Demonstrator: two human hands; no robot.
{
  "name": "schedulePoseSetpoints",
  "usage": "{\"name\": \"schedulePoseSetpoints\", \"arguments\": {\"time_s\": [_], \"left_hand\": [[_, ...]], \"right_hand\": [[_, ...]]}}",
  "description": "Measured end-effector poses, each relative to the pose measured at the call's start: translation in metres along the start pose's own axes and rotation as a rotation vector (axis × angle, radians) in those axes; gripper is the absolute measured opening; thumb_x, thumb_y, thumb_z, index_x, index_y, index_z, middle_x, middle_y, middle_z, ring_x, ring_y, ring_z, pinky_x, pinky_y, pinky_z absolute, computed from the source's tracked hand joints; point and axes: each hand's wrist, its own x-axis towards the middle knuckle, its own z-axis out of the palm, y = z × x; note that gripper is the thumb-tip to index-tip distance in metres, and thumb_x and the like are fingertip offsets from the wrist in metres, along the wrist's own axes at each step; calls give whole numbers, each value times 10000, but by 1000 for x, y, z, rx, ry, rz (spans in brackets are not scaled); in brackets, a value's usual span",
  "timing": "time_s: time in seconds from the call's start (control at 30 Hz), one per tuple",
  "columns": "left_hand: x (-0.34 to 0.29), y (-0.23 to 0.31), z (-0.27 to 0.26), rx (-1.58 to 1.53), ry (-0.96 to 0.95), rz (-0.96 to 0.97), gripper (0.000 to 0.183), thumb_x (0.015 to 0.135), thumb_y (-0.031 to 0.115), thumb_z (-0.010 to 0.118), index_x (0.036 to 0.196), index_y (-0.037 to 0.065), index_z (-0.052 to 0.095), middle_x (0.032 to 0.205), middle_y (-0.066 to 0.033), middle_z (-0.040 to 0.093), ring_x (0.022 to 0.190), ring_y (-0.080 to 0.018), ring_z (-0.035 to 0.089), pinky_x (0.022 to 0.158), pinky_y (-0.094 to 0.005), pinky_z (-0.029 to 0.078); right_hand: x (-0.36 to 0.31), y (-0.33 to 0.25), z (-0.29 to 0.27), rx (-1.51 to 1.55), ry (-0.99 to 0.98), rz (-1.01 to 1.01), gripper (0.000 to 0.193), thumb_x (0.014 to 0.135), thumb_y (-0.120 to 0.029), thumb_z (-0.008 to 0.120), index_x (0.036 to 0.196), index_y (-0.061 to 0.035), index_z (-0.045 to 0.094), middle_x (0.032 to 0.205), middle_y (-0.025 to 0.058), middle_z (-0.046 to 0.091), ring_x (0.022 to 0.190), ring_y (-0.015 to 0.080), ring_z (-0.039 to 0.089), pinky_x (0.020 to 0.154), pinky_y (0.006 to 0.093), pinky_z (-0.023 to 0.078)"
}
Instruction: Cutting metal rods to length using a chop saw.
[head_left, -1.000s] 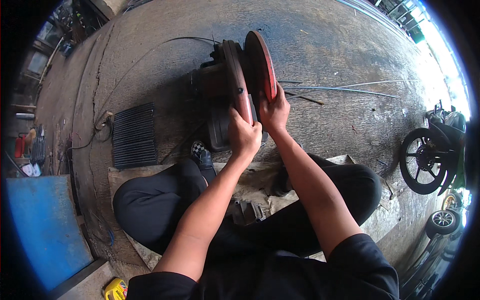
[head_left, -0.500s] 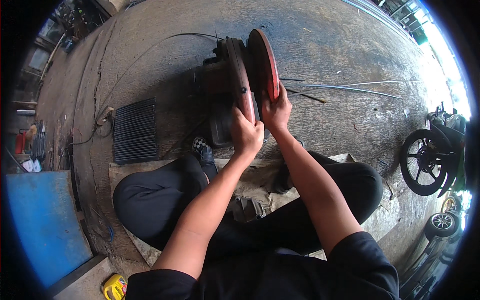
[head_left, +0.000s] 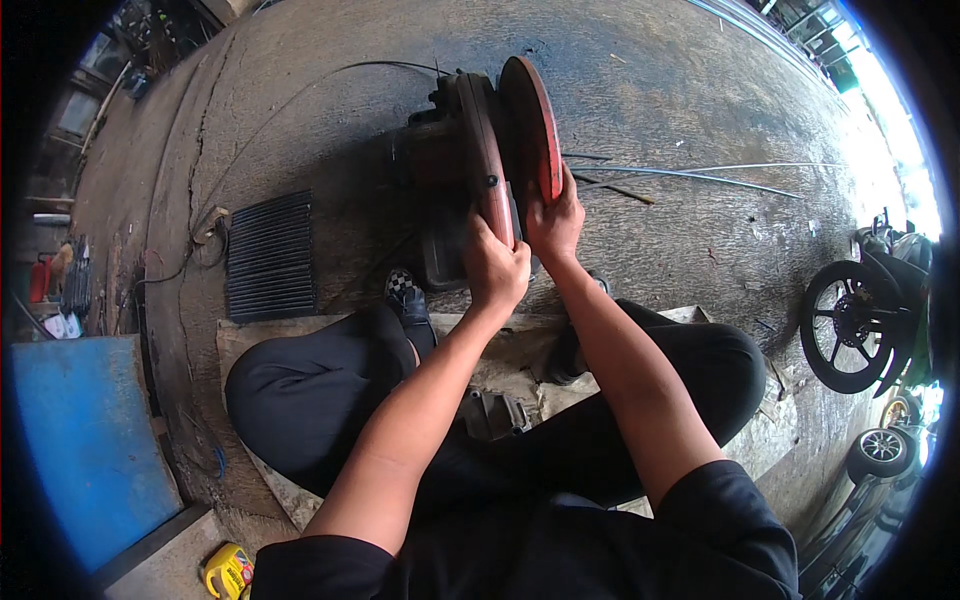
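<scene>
Red disc (head_left: 532, 125) between 2 hands, left (head_left: 495, 268), right (head_left: 555, 225).

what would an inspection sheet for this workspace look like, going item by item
surface: bare, stained concrete floor with a crack; the person sits on flattened cardboard.
job's things: dark machine on the floor with two upright red discs.
clutter: black ribbed grille, grey metal part between the legs, yellow tool, thin metal rods.
hands: left hand grips the rim of the nearer disc; right hand on the farther disc.
cables: thin black cable runs from the machine across the floor to a plug block.
surroundings: blue panel at left, motorbike wheel at right.
</scene>
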Motion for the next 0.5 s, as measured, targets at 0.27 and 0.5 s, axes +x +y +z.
{"name": "schedulePoseSetpoints", "arguments": {"time_s": [0.27,0.5], "left_hand": [[-2,-4,4,25,4,-25,574,671,47,642,1193,-72,437,938,-278,597,891,-430,610,798,-459,477],[-4,-1,0,2,-96,-124,623,698,14,620,1263,-68,369,1075,-325,553,990,-474,565,858,-478,463]], "right_hand": [[-2,1,0,-16,-42,49,543,801,-181,649,1275,3,458,1024,260,629,938,430,615,805,452,496],[-5,3,1,0,-41,65,509,804,-198,647,1254,-31,476,1050,243,629,963,423,609,821,456,489]]}}
